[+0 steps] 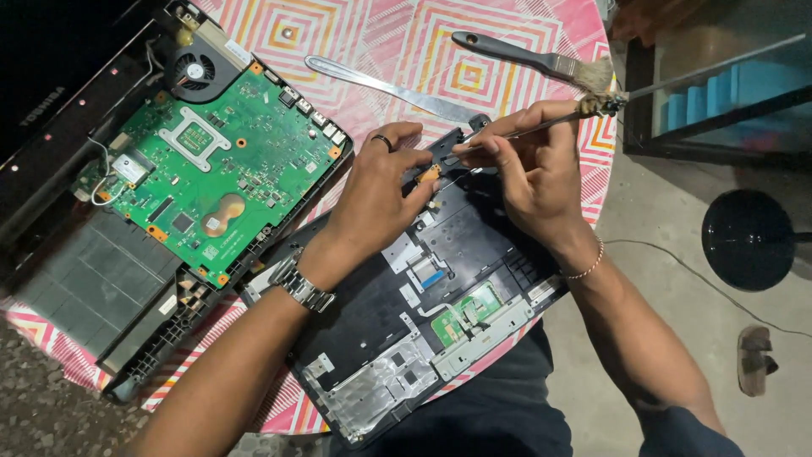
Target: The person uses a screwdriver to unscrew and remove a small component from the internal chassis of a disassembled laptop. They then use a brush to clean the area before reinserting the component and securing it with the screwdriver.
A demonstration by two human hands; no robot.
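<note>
A person works over a dismantled laptop on a round table (524,34) covered in a cloth of pink, orange and white diamonds. The left hand (381,190), a dark ring on one finger and a metal watch (303,288) on the wrist, presses down on a black laptop panel (474,245) lying inside-up at the table's 6 o'clock edge; its fingers are curled, and thumb and forefinger pinch a small orange-brown part (427,174) on the panel. The right hand (533,173), a thin bracelet at the wrist, is closed around a thin metal tool (541,125) whose tip meets the panel just beside that part, at about 2 o'clock from it; the tool's grimy far end points off toward 3 o'clock. A small green board (465,311) and silver brackets sit at the panel's near end.

At 9 o'clock from the hands lies the open laptop base (93,279), carrying a large green circuit board (224,169) with a round black fan (194,72) at its 11 o'clock corner. At 12 o'clock from the hands rest a long flat metal blade (381,85) and, farther toward 1 o'clock, a black-handled brush (533,59). Off the table at 3 o'clock, a round black object (748,239) stands on the concrete floor, with a sandal (755,360) near it.
</note>
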